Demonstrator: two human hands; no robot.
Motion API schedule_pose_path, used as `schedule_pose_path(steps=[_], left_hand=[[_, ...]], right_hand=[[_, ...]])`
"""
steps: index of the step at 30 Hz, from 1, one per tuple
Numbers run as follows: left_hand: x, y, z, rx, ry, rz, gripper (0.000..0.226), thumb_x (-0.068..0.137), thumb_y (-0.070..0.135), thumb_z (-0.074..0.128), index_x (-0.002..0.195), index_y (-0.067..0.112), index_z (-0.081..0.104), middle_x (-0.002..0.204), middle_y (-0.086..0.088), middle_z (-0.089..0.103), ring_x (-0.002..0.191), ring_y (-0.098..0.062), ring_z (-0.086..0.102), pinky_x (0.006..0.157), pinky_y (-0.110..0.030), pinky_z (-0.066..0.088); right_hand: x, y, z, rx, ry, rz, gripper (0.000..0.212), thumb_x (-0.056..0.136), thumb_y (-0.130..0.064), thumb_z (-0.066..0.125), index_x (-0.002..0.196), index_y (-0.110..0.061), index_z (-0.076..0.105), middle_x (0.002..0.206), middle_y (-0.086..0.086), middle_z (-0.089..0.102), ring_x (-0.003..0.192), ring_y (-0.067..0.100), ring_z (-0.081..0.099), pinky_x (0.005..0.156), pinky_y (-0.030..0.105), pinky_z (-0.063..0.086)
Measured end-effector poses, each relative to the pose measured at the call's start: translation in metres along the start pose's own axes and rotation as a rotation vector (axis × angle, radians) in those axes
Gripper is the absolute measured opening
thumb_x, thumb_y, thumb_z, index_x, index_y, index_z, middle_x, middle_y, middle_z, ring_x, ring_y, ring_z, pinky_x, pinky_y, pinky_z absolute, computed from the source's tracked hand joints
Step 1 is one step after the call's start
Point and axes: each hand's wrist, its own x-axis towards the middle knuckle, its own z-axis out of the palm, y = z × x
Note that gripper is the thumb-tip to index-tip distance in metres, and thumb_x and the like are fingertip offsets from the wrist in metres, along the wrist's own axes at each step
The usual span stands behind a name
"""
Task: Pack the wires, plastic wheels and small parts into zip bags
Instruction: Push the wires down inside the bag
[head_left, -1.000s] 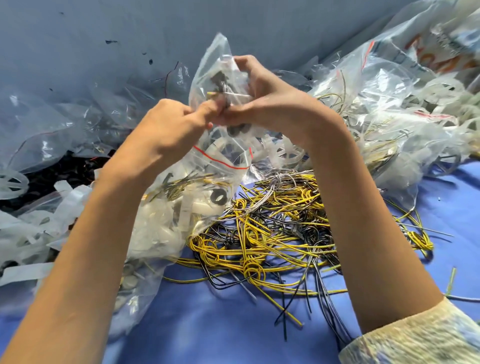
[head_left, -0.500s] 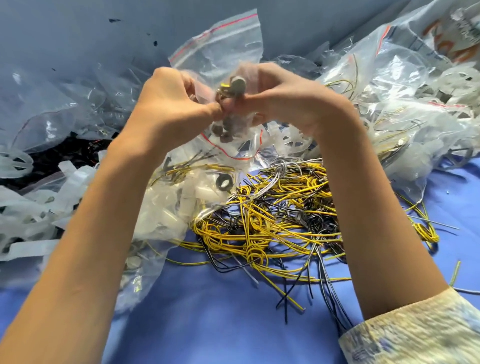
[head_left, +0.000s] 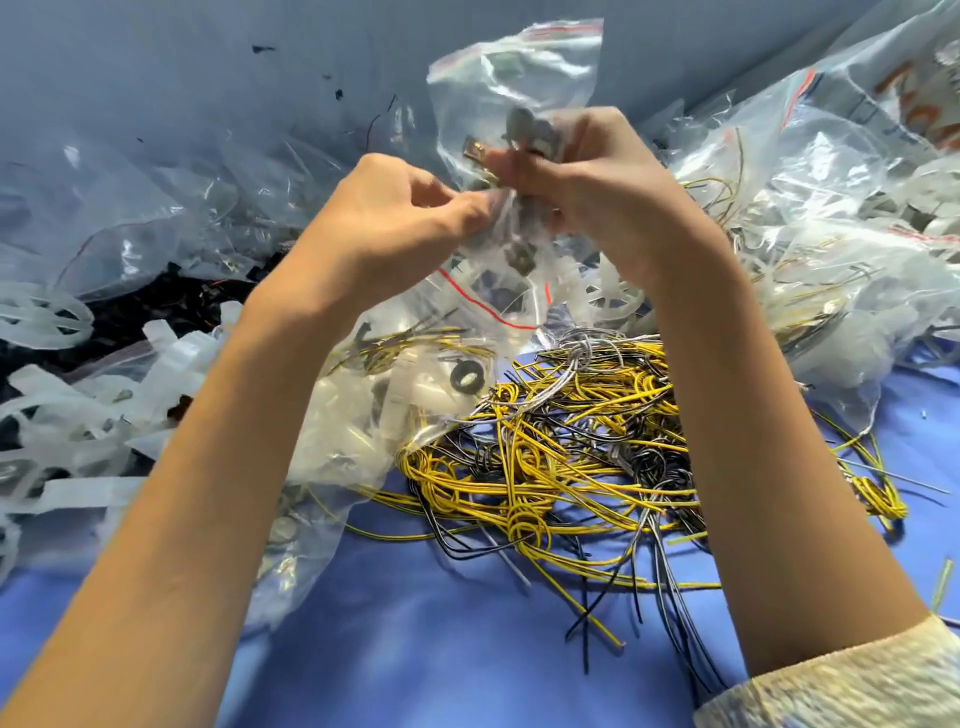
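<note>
Clear plastic is filling most of the frame, and at upper centre both hands are working on one zip bag (head_left: 514, 78) held up off the table. The right hand (head_left: 587, 192) is pinching a cluster of small metal parts (head_left: 530, 137) through or against the film, its fingers curled closed around them. The left hand (head_left: 410, 208) is closing its thumb and fingertips on the bag's side just beside the right hand, probably to steady the film so the parts can slide down (whether the parts are already inside the bag or just at its mouth is hard to tell through the glare). The red-lined seal edge is standing up above the hands, which suggests the bag is being held upright so its contents are settling toward the bottom.

Below the hands, at centre right, a tangle of yellow and black wires (head_left: 561, 457) is lying loose on the blue table (head_left: 441, 649), not yet bagged. White plastic wheels (head_left: 41, 317) are sitting at the left edge among empty bags, and filled bags (head_left: 831, 208) are piling up at the upper right, near enough to drop this one onto once it is sealed.
</note>
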Motion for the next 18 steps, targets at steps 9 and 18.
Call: schedule_pose_path(steps=[9, 18], left_hand=[[-0.004, 0.005, -0.002, 0.099, 0.062, 0.029, 0.036, 0.068, 0.036, 0.059, 0.061, 0.001, 0.056, 0.047, 0.004, 0.034, 0.043, -0.008, 0.028, 0.04, -0.018, 0.023], [-0.002, 0.004, -0.004, 0.01, 0.101, -0.018, 0.022, 0.073, 0.038, 0.07, 0.066, 0.017, 0.067, 0.081, -0.005, 0.072, 0.071, -0.007, 0.06, 0.066, -0.02, 0.042]], right_hand=[[0.003, 0.0, 0.011, 0.045, -0.095, -0.056, 0.025, 0.095, -0.001, 0.051, 0.074, -0.013, 0.045, 0.064, 0.003, 0.046, 0.052, 0.004, 0.044, 0.051, 0.017, 0.034], [0.006, 0.002, 0.011, 0.004, 0.018, 0.123, 0.043, 0.1, -0.038, 0.041, 0.065, -0.016, 0.052, 0.05, -0.002, 0.059, 0.043, 0.008, 0.054, 0.051, 0.02, 0.049]])
